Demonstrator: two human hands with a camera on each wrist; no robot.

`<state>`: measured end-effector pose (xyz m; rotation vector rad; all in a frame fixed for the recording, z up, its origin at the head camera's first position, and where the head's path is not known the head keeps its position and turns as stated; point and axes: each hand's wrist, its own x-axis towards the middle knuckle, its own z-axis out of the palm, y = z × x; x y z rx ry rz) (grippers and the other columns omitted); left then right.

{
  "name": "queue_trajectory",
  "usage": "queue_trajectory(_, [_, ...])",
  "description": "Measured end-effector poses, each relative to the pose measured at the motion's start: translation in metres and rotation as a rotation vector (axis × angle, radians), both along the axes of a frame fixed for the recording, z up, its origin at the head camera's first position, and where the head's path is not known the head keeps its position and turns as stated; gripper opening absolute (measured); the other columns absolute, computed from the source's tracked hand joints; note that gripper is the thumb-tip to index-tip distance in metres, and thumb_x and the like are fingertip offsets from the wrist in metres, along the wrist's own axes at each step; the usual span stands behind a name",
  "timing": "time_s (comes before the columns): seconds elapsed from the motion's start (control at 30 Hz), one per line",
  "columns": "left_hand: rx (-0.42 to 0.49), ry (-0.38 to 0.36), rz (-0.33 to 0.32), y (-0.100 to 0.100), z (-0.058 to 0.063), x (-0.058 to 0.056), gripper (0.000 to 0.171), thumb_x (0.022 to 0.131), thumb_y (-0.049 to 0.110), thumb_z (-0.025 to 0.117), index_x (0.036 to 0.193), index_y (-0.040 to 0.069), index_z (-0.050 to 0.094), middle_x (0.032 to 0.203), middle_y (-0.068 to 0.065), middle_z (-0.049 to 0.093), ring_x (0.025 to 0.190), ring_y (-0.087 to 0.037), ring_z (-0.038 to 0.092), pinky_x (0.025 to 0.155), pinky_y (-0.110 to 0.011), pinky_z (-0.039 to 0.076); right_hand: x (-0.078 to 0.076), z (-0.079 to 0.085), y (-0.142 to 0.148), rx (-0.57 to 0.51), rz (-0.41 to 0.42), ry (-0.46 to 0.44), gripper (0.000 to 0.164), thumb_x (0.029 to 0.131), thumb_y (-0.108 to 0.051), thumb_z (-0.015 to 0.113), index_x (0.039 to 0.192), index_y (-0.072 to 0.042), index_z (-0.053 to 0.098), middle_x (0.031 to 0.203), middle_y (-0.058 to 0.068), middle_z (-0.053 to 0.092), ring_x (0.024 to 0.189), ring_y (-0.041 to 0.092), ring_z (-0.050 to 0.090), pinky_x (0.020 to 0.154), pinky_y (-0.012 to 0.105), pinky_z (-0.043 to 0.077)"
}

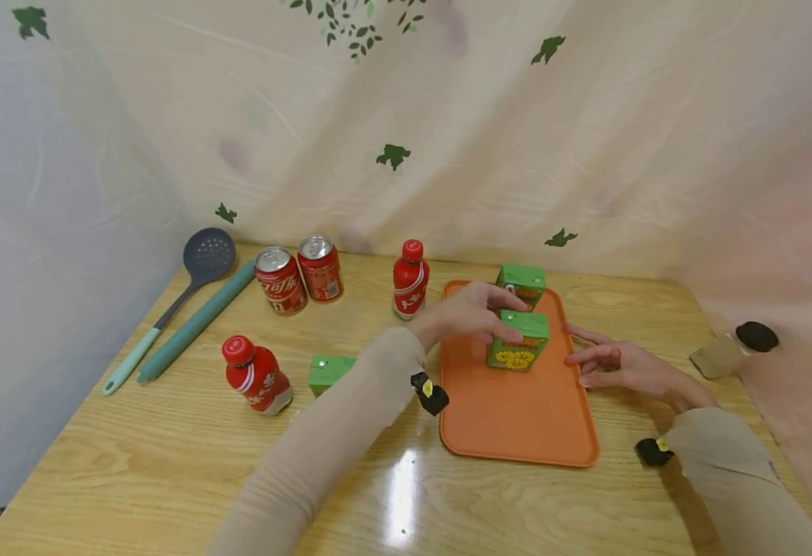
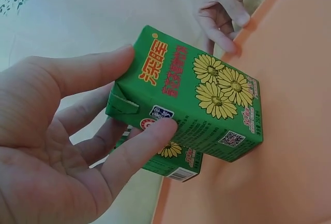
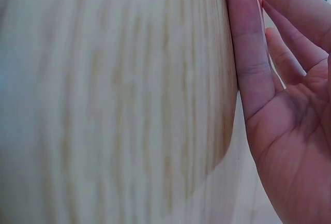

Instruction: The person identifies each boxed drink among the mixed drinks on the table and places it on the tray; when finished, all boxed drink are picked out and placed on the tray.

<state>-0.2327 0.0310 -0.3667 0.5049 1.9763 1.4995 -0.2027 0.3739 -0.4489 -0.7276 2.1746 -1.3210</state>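
Note:
My left hand holds a green drink carton with yellow flowers on its front, over the orange tray. In the left wrist view the thumb and fingers lie along the top end and side of this carton. A second green carton stands just behind it, at the tray's far end. At the tray's right rim, my right hand touches the edge with loosely bent fingers. The right wrist view shows that hand low beside the wooden tabletop.
Left of the tray stand two red bottles and two red cans. Another green carton is partly behind my left sleeve. A skimmer and a green rolling pin lie far left. A black-capped container lies right.

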Motion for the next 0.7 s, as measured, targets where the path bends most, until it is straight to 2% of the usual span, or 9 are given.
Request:
queue_trajectory(0.3, [0.038, -0.074, 0.068, 0.0036, -0.0037, 0.0047, 0.042, 0.084, 0.007, 0.084, 0.124, 0.014, 0.072, 0.105, 0.004, 0.07, 0.093, -0.012, 0.067, 0.088, -0.041, 0.057, 0.001, -0.0007, 0.0011, -0.014, 0.002, -0.003, 0.037, 0.096, -0.002, 0.067, 0.132, 0.005, 0.063, 0.168, -0.006, 0.017, 0.105, 0.017, 0.066, 0.087, 0.024, 0.054])
queue_trajectory(0.4, [0.041, -0.074, 0.074, 0.0047, -0.0044, 0.0059, 0.043, 0.084, 0.007, 0.084, 0.125, 0.013, 0.072, 0.105, 0.003, 0.07, 0.093, -0.013, 0.066, 0.089, -0.043, 0.057, 0.0021, -0.0003, 0.0015, -0.019, -0.009, -0.007, 0.037, 0.096, -0.002, 0.068, 0.131, 0.005, 0.064, 0.168, -0.006, 0.018, 0.104, 0.017, 0.066, 0.086, 0.024, 0.054])
queue_trajectory(0.6, [0.05, -0.081, 0.092, 0.0043, -0.0061, 0.0083, 0.044, 0.085, 0.007, 0.083, 0.127, 0.014, 0.071, 0.104, 0.0, 0.068, 0.091, -0.014, 0.063, 0.097, -0.052, 0.052, 0.0014, -0.0011, 0.0017, 0.025, -0.023, 0.007, 0.036, 0.095, -0.005, 0.07, 0.131, 0.002, 0.065, 0.169, 0.005, 0.015, 0.105, 0.017, 0.066, 0.087, 0.023, 0.054])
queue_trajectory(0.7, [0.061, -0.08, 0.104, 0.0027, -0.0076, 0.009, 0.043, 0.085, 0.007, 0.083, 0.126, 0.014, 0.072, 0.104, -0.002, 0.068, 0.089, -0.014, 0.062, 0.096, -0.052, 0.052, 0.0001, -0.0018, 0.0003, 0.048, -0.036, 0.005, 0.037, 0.095, -0.007, 0.071, 0.131, 0.0, 0.066, 0.168, 0.014, 0.013, 0.106, 0.017, 0.066, 0.088, 0.024, 0.054])
